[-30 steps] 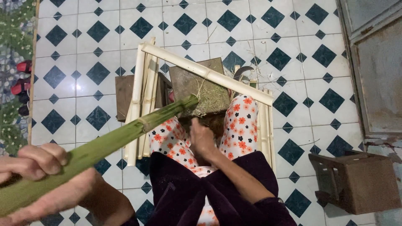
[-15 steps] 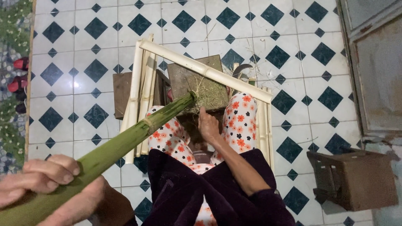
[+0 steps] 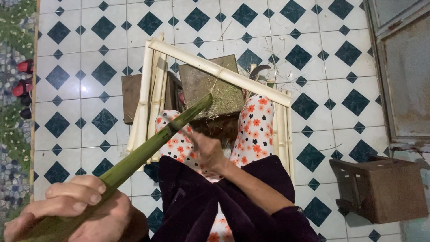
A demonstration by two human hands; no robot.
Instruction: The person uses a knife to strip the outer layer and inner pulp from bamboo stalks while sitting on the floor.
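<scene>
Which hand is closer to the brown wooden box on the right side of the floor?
Right. The right hand is by the knees, nearer the wooden box; the left hand grips the green bamboo pole far across.

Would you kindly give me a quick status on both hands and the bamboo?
Left hand gripping green bamboo. Right hand beside it. Bamboo tip on wooden block.

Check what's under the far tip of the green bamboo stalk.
The green bamboo stalk ends on a wooden block strewn with pale shavings, between the knees. A pale bamboo pole crosses the block behind it. The block's base and the floor beneath are hidden.
</scene>
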